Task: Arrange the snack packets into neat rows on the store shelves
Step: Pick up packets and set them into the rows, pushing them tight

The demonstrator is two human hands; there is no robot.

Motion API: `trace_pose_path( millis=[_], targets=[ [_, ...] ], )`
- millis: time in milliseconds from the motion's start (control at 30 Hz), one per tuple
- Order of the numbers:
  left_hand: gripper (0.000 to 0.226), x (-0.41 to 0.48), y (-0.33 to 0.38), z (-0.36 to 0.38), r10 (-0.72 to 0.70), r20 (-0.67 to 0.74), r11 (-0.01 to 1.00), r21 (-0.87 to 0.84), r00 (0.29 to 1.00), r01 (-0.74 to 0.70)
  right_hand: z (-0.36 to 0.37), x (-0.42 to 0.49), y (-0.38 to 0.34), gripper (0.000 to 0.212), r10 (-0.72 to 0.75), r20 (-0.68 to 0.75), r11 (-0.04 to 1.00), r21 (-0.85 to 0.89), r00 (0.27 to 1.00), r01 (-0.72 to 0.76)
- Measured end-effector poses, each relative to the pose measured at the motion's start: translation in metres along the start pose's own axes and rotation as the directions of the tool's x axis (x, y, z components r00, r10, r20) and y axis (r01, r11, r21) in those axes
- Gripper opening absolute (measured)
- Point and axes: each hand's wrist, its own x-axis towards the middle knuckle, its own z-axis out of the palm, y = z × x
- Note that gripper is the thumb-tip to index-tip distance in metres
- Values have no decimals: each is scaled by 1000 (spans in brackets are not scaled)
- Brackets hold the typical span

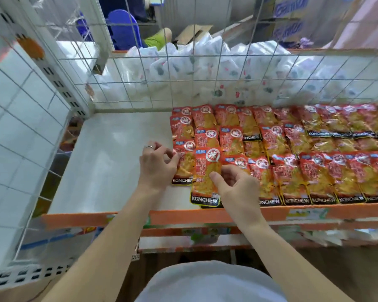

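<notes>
The right hand point(236, 188) clamps thumb and fingers on a snack packet point(205, 171), long axis front to back, at the front left end of the rows point(314, 171); the left hand point(157, 166) pinches the neighbouring packet point(184, 168) just leftward, bare shelf point(109, 162) beyond

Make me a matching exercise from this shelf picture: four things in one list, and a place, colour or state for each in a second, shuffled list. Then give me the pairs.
Things:
1. left hand
2. right hand
3. white bags
4. shelf front edge

Descriptions:
A. orange
B. behind the wire grid
C. grips a KONCHEW packet
D. wears a ring

Pairs: 1-D, 2-C, 3-B, 4-A
</notes>
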Motion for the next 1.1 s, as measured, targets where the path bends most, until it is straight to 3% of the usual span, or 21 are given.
trace_pose_path(
  millis=[100, 233, 400, 533, 600, 667, 767, 933, 1100],
  targets=[
    [22, 0, -4, -1, 36, 16, 999, -31, 999, -36, 10, 8, -1, 19, -62, -13, 995, -80, 998, 61],
    [17, -2, -3, -7, 17, -66, 992, -127, 998, -26, 26, 14, 0, 21, -127, 40, 979, -157, 991, 132],
    [21, -3, -4, -5, 14, -63, 987, -162, 998, -24, 42, 11, 8, 17, -243, 75, 898, -360, 967, 253],
    [34, -11, -4, 1, 100, 8, 995, 21, 995, -100, 45, 1, 22, 25, -311, 55, 797, -529, 949, 292],
    [50, -12, -2, 3, 157, 82, 974, 150, 984, -168, 42, -1, 25, 28, -345, 19, 779, -551, 938, 298],
    [68, -10, -1, 5, 153, 181, 946, 256, 971, -197, 38, 6, 27, 25, -418, 16, 738, -577, 908, 350],
    [77, -5, 0, 8, 150, 256, 906, 352, 955, -236, 27, 29, 28, 32, -524, 89, 611, -654, 847, 446],
    [79, -2, 0, 8, 149, 298, 872, 409, 943, -267, 19, 48, 38, 54, -360, 274, 459, -780, 892, 425],
    [79, 0, 2, 8, 100, 334, 890, 392, 937, -235, 22, 44, 41, 60, -316, 317, 414, -802, 894, 431]
  ],
)
